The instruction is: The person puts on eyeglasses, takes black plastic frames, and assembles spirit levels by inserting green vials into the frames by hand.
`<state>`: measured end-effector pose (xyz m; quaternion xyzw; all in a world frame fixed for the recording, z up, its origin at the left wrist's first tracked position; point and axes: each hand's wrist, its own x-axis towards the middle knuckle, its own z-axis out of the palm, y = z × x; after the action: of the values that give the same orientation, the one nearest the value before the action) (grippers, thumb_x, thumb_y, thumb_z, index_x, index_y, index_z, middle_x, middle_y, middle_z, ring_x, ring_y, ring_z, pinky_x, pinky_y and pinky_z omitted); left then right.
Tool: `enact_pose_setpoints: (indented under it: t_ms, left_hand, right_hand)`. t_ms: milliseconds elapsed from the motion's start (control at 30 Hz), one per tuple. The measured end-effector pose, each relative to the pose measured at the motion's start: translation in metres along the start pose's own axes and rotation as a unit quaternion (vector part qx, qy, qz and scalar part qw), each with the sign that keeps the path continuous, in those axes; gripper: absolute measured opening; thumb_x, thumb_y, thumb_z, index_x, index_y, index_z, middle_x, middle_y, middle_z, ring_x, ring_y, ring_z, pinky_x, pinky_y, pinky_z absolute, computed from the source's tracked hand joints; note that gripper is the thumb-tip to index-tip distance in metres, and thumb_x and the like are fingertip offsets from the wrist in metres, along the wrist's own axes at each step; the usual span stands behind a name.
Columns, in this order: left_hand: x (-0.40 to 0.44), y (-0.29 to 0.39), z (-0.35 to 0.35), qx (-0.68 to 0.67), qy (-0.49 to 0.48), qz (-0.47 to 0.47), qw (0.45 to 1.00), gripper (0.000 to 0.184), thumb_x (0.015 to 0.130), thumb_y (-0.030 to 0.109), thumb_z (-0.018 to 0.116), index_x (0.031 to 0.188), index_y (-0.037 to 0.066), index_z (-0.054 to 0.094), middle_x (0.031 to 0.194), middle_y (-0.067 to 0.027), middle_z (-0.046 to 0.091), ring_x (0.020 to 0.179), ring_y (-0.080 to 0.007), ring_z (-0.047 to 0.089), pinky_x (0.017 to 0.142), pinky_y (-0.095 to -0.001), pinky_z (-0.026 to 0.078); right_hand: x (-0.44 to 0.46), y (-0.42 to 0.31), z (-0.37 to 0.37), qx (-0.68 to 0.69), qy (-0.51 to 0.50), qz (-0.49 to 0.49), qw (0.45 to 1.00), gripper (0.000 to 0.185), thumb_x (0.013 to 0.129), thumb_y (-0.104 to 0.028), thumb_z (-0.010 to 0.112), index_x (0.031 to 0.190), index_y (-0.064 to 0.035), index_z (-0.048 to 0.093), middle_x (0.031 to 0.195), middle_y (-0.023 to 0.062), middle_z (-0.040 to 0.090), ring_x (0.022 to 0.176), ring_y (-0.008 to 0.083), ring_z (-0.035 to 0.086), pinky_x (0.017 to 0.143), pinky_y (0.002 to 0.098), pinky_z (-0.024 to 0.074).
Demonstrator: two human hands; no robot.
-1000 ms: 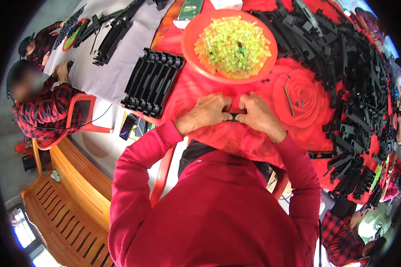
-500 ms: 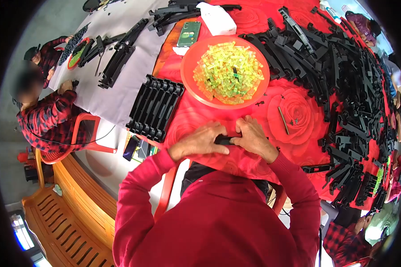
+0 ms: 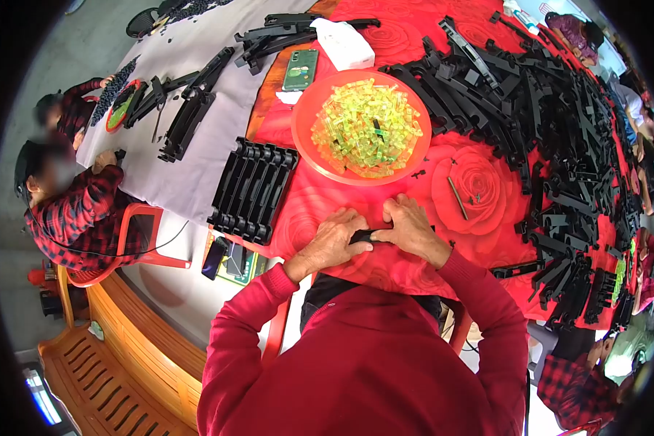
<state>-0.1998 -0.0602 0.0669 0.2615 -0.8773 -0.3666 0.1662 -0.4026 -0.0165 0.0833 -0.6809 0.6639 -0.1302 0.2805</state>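
My left hand (image 3: 337,238) and my right hand (image 3: 408,227) meet at the near edge of the red rose-patterned cloth (image 3: 443,251). Between them is a black plastic part (image 3: 361,236), gripped from both ends and mostly hidden by the fingers. Both hands are closed on it, with the thumbs pressing near its middle. Just beyond my hands stands a red bowl (image 3: 303,145) full of small translucent yellow-green pieces (image 3: 370,127). To the left of my left hand lies a row of long black plastic parts (image 3: 254,190), side by side.
A large heap of black parts (image 3: 559,145) covers the right side. A thin rod (image 3: 458,198) lies on the cloth. Beyond the bowl are a green phone (image 3: 300,70) and a white tissue pack (image 3: 344,45). Co-workers sit at left (image 3: 80,211) and right; a wooden bench (image 3: 116,349) stands lower left.
My left hand has shifted slightly right along the black part, its fingers more curled. My right hand stays on the part. The view has moved a little.
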Motion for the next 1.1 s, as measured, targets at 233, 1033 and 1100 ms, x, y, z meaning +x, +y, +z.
enact_pose_setpoints:
  t_ms: [233, 1033, 1100]
  left_hand:
    - [-0.001, 0.002, 0.0, 0.008, 0.016, 0.004, 1.0, 0.034, 0.073, 0.025, 0.076, 0.092, 0.006, 0.057, 0.089, -0.0141, 0.053, 0.091, -0.0362, 0.054, 0.088, -0.0473, 0.042]
    - [0.002, 0.002, 0.004, 0.036, 0.033, 0.011, 0.999, 0.034, 0.072, 0.024, 0.077, 0.091, 0.005, 0.056, 0.086, -0.0126, 0.054, 0.084, -0.0336, 0.054, 0.076, -0.0439, 0.042]
    - [-0.004, 0.005, 0.005, 0.048, 0.024, 0.014, 0.998, 0.036, 0.073, 0.024, 0.077, 0.094, 0.004, 0.056, 0.09, -0.0131, 0.056, 0.086, -0.0338, 0.055, 0.077, -0.0439, 0.043]
  right_hand:
    - [0.0, -0.001, 0.0, 0.022, -0.01, 0.008, 1.0, 0.045, 0.063, -0.034, 0.082, 0.08, -0.0068, 0.051, 0.09, 0.0117, 0.05, 0.093, 0.0322, 0.05, 0.072, 0.0459, 0.0385]
    - [0.004, -0.017, -0.006, -0.061, -0.065, 0.063, 0.994, 0.063, 0.062, -0.037, 0.078, 0.108, 0.0007, 0.056, 0.111, 0.0177, 0.052, 0.107, 0.0367, 0.051, 0.083, 0.0551, 0.043]
    - [0.003, -0.018, -0.007, -0.055, -0.054, 0.06, 0.995, 0.062, 0.063, -0.037, 0.078, 0.107, 0.0001, 0.056, 0.11, 0.0174, 0.052, 0.107, 0.0366, 0.051, 0.083, 0.0552, 0.043]
